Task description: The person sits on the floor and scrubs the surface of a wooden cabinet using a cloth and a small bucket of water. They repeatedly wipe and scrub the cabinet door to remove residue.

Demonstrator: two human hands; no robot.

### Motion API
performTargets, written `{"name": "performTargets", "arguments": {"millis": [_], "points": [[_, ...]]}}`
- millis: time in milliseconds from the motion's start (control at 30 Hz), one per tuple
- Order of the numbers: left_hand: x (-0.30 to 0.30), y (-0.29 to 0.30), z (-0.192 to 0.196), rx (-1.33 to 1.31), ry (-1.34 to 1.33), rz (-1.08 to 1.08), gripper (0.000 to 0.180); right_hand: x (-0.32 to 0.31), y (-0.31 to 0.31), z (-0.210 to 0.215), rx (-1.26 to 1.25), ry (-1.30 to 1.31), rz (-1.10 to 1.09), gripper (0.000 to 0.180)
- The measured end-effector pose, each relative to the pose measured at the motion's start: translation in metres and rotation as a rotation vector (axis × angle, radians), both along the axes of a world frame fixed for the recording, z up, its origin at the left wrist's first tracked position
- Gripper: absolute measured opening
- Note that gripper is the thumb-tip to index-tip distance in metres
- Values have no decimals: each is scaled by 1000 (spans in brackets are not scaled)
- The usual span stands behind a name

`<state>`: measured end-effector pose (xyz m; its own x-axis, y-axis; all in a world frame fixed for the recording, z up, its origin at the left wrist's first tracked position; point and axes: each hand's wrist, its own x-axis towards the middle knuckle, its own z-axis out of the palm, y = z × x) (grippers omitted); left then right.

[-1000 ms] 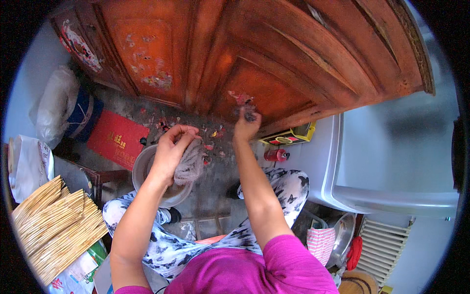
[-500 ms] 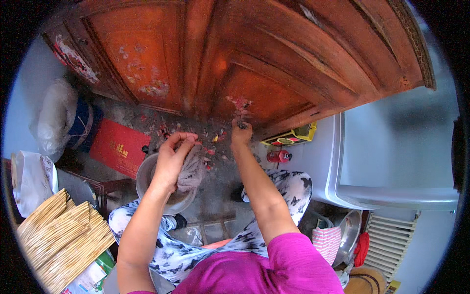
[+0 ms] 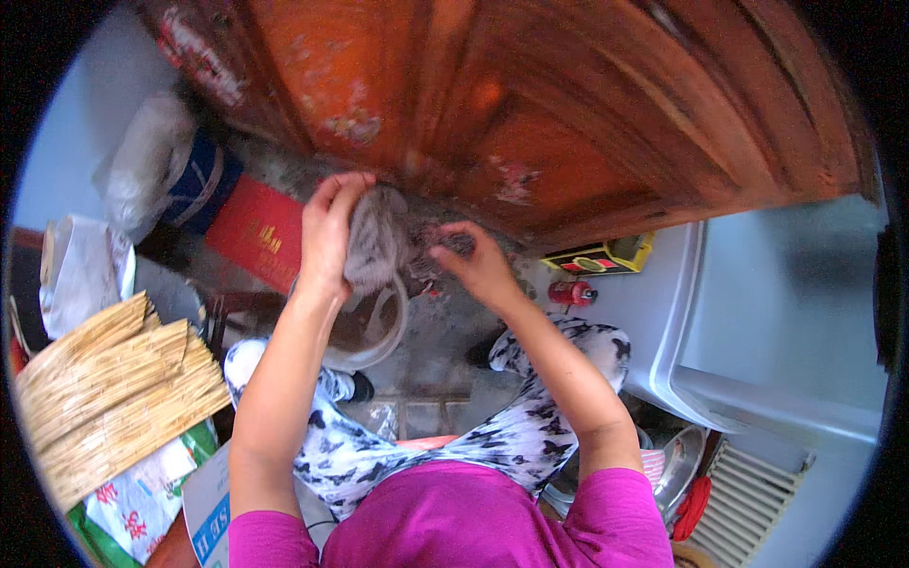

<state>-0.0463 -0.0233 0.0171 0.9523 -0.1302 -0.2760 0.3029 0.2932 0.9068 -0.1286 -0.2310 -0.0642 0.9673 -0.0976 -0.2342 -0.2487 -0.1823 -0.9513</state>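
Left hand [image 3: 327,232] grips grey rag [image 3: 376,248] over bucket [image 3: 379,327]; contents unclear

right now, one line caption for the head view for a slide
Seen from above, the left hand holds a grey cloth beside the right hand, over a pale bowl.

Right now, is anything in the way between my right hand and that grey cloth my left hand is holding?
Nothing visible is. The left hand holds the grey cloth above the bowl, and the right hand is right beside it, fingers at its edge.
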Motion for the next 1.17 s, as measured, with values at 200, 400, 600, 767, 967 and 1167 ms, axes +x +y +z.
{"name": "performTargets", "arguments": {"millis": [200,400,600,767,967,1167], "points": [[12,31,2,-314,126,190,23,-7,125,-95,-681,-27,624,55],[17,42,-3,-427,166,201,29,-1,168,-291,-1042,-92,596,48],[18,49,3,-625,258,291,22,-6,186,-335,-968,-118,516,49],[20,53,10,-696,283,318,23,8,183,-327,-869,-41,685,49],[20,57,10,-743,279,330,26,0,163,-339,-319,129,798,50],[22,67,18,-753,248,357,28,10,138,-354,240,232,752,53]]}}
